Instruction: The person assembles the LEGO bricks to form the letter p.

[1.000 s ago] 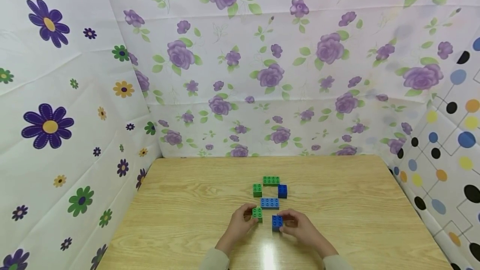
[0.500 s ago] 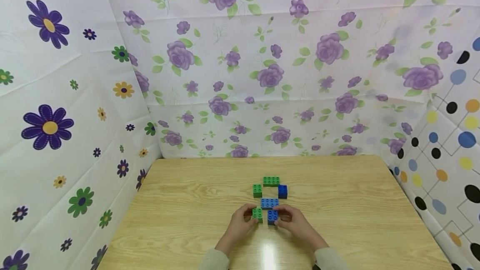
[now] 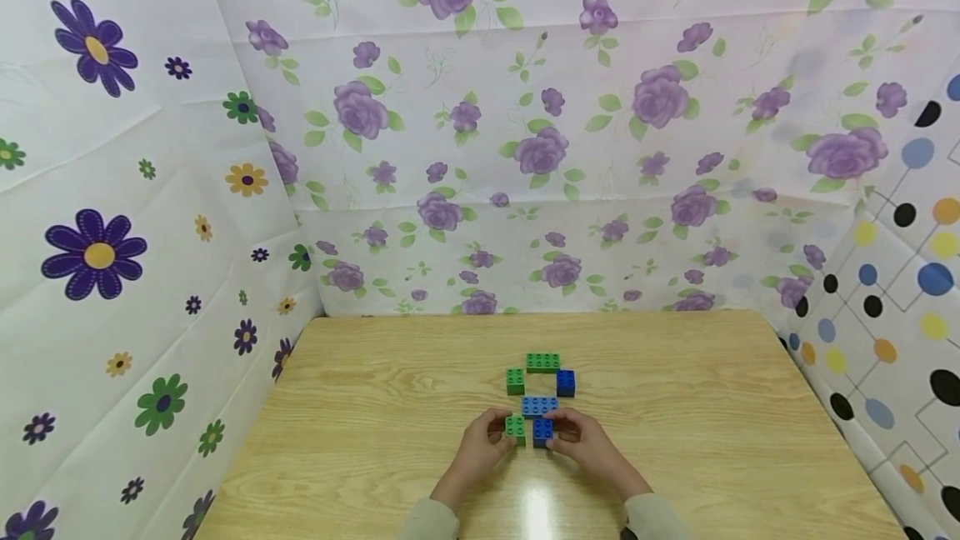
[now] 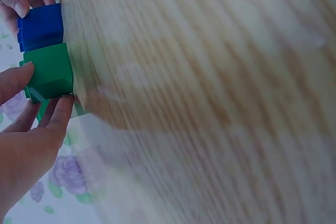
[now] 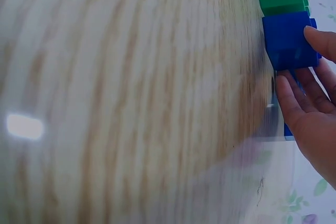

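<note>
My left hand (image 3: 480,444) pinches a square green toy building brick (image 3: 515,430) between thumb and fingers, studs up on the table. Opposite it, my right hand (image 3: 587,444) grips a square blue building brick (image 3: 543,432) the same way. A narrow gap parts the two bricks in the head view. Just beyond them lies a long light-blue brick (image 3: 540,407). In the left wrist view the thumb presses the studded side of the green brick (image 4: 50,72), with the blue brick (image 4: 42,27) behind it. The right wrist view has the blue brick (image 5: 289,40) nearest.
Farther back, a small green brick (image 3: 515,382) stands on the left, a dark blue brick (image 3: 566,383) on the right, and a long green brick (image 3: 543,362) at the rear. The wooden table (image 3: 375,407) meets flower-patterned cloth (image 3: 480,257) behind.
The right hand has brought the blue brick left and slightly away from me, closer to the green brick and the light-blue one. The left hand and its green brick have stayed put.
</note>
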Demonstrator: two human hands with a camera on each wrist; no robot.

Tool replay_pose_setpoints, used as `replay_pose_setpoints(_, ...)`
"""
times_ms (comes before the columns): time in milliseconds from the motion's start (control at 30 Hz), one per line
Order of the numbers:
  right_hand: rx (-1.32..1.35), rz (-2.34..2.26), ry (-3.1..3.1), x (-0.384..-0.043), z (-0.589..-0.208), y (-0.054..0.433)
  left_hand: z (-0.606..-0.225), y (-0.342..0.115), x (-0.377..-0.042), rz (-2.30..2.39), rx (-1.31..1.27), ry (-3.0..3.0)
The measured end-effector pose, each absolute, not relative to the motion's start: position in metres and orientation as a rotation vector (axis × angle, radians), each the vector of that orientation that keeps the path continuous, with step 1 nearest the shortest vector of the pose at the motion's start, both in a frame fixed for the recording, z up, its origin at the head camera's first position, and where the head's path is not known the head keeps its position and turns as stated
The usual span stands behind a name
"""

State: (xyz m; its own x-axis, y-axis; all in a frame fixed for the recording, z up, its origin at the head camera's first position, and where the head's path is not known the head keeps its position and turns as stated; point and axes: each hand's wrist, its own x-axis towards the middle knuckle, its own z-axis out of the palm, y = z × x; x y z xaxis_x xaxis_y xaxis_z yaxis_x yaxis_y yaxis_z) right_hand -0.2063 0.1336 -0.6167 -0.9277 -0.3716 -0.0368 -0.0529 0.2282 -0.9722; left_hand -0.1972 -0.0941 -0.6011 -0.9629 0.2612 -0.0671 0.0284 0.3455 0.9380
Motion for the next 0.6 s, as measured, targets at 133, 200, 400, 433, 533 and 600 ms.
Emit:
replay_pose_setpoints(133,-0.389,-1.762,2.238,-0.2061,-0.6173,0.1333,-0.6021,-0.0941,-0.1973,1.661,0.265,2.412)
replay_pose_setpoints(200,-0.383,-1.762,2.238,-0.2062,-0.6175,0.1331,-0.6021,-0.094,-0.1976,1.661,0.265,2.415)
replay_pose_setpoints(400,-0.366,-1.765,2.242,-0.2065,-0.6181,0.1326,-0.6014,-0.0947,-0.1985,1.66,0.241,2.422)
replay_pose_setpoints(433,-0.366,-1.764,2.243,-0.2064,-0.6183,0.1327,-0.6013,-0.095,-0.1986,1.662,0.232,2.419)
replay_pose_setpoints(533,-0.362,-1.762,2.253,-0.206,-0.6183,0.1327,-0.601,-0.0957,-0.1991,1.67,0.206,2.414)
replay_pose_setpoints(600,-0.36,-1.762,2.258,-0.2056,-0.6181,0.1328,-0.6014,-0.096,-0.1995,1.68,0.202,2.415)
